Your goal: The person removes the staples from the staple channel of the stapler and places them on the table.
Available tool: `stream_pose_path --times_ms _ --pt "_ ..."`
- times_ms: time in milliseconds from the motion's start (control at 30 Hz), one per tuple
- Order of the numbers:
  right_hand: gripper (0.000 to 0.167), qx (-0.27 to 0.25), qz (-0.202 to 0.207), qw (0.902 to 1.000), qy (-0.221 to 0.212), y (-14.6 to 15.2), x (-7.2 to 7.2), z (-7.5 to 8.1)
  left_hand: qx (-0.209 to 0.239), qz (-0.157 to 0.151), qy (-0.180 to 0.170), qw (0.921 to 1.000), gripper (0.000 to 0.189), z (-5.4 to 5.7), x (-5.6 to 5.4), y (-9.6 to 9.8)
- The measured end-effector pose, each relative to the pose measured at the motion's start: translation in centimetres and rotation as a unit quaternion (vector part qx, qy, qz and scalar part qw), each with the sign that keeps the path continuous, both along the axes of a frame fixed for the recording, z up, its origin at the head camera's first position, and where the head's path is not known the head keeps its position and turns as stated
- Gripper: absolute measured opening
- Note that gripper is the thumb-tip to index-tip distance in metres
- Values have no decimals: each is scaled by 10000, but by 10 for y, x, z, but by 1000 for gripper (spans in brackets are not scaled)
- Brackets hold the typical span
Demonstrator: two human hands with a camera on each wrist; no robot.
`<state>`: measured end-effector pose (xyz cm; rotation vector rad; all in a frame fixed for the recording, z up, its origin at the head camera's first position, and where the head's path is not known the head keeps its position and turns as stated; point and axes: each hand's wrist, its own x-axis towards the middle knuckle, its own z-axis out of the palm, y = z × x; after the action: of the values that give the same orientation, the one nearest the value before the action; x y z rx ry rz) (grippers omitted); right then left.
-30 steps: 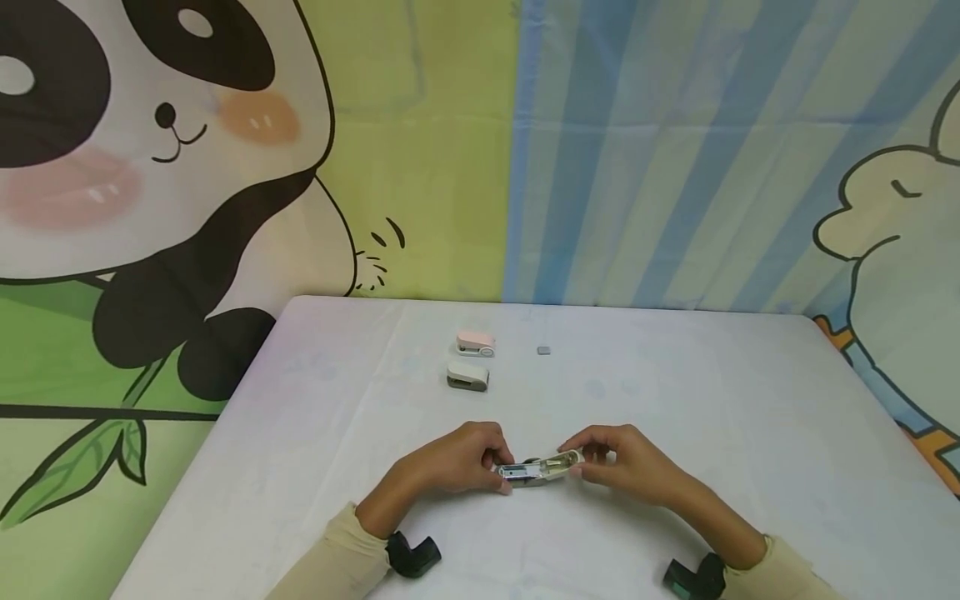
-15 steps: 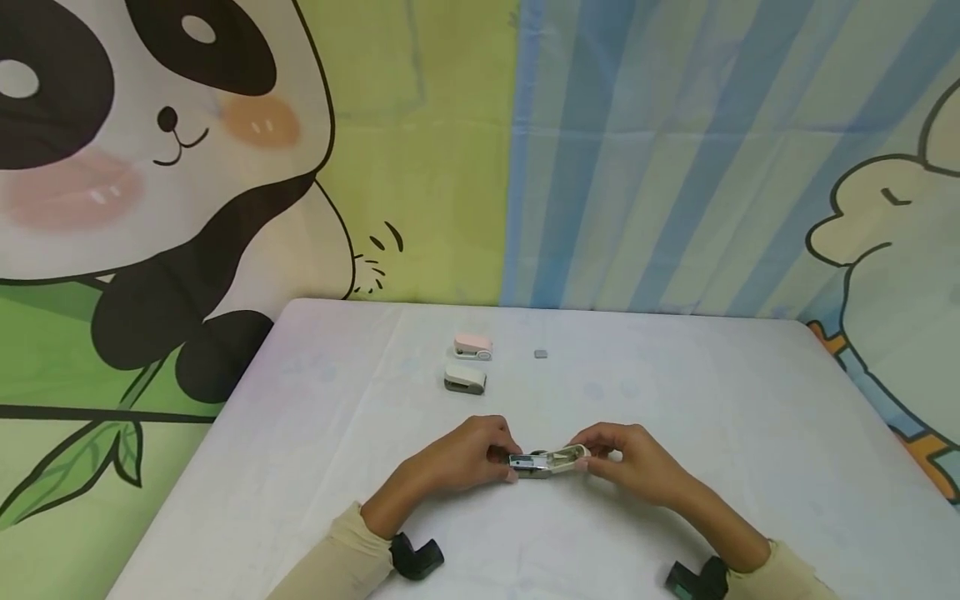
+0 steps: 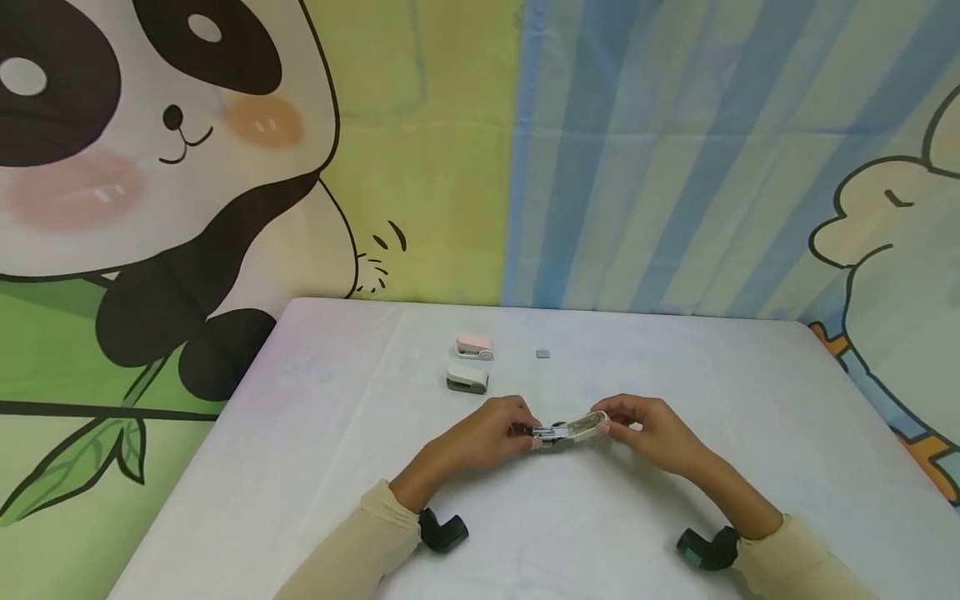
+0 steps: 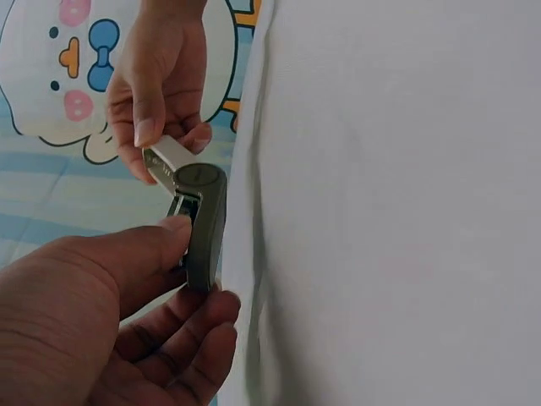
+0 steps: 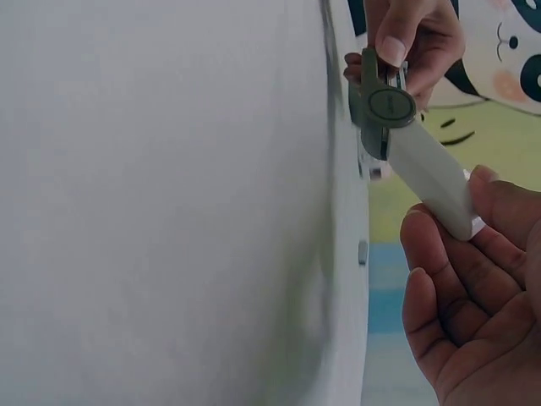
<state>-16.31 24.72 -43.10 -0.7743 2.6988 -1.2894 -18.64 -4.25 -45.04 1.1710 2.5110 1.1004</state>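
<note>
A person held a stapler (image 3: 567, 430) swung open just above the middle of the table (image 3: 750, 400), nearer its front edge. The cream lid was hinged well away from the grey-green base, baring the metal staple channel; whether staples lay inside could not be told, and the lid had yet to be closed. The left hand (image 3: 491, 433) gripped the base, thumb on top near the channel and fingers curled beneath. The right hand (image 3: 652, 429) pinched the lid's free end between thumb and fingertips, the other fingers loosely bent. Toward the back edge lay a pink stapler (image 3: 475, 346), a grey stapler (image 3: 467, 378) just in front of it, and, to their right, a small grey block (image 3: 543, 354).
</note>
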Motion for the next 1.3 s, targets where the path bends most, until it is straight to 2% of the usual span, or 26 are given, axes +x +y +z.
stream_pose_path --times_ms 167,367,633,800,1033,1300 --pt "24 208 -210 9995 122 14 -15 5 -92 232 5 9997 21 6 -19 21" --pt "26 283 -397 9987 162 32 -27 7 -331 191 132 9992 21 13 -37 45" --pt "30 302 -716 9969 -100 55 -40 1 -620 214 126 9978 24 10 -56 73" --pt "31 450 -936 9945 -142 64 -45 7 -684 447 209 9964 24 5 -68 92" --pt "32 514 -1151 9920 3 80 -57 3 -855 906 631 9902 23 1 -75 111" --pt "35 418 -1448 9886 -35 87 -65 -1 -937 1328 512 9854 24 -9 -81 133"
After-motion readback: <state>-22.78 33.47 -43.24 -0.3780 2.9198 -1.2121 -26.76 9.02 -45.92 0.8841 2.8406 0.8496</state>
